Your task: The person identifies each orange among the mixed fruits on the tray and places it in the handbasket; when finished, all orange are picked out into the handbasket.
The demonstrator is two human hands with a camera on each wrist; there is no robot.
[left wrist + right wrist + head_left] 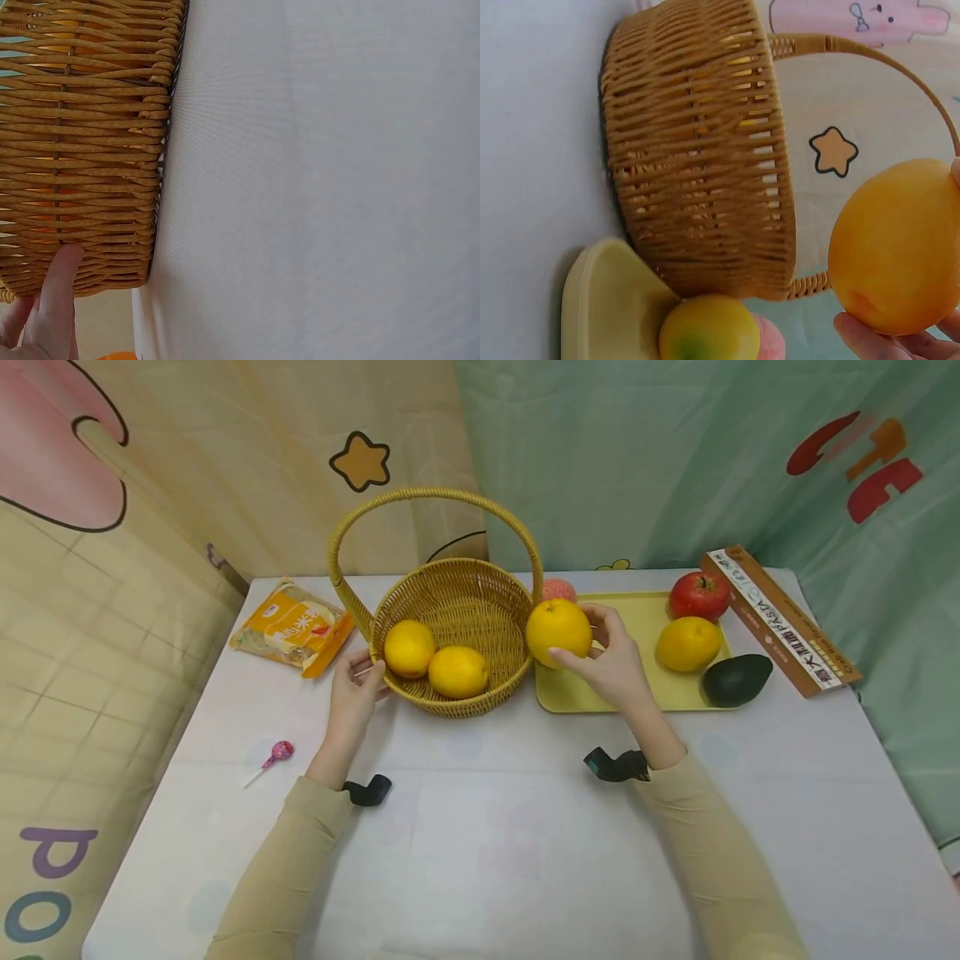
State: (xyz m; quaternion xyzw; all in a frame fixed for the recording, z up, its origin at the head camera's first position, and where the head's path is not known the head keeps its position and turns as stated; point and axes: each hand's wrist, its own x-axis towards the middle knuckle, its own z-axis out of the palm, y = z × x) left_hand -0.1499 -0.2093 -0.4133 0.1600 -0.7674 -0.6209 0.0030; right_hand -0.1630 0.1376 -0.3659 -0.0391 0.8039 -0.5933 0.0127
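A woven basket (465, 703) with a tall arched handle stands at the back of the table. Inside it lie an orange (409, 648) and a yellow fruit, perhaps a lemon or mango (458, 672). My left hand (356, 689) holds the basket at its left side, one digit lying along the outer weave in the left wrist view. With thumb and fingers my right hand (617, 662) grips another orange (558, 631), raised beside the basket's right rim. Below it, a yellow-green fruit (709, 330) sits on the tray, mostly hidden in the head view by the held orange.
The yellow tray (637, 693) bears a red apple or pomegranate (699, 597), a yellow fruit (687, 644), an avocado (737, 681) and a pink fruit (558, 590). A pasta box (783, 622) leans along its right. At left are a snack bag (292, 627) and a lollipop (281, 751).
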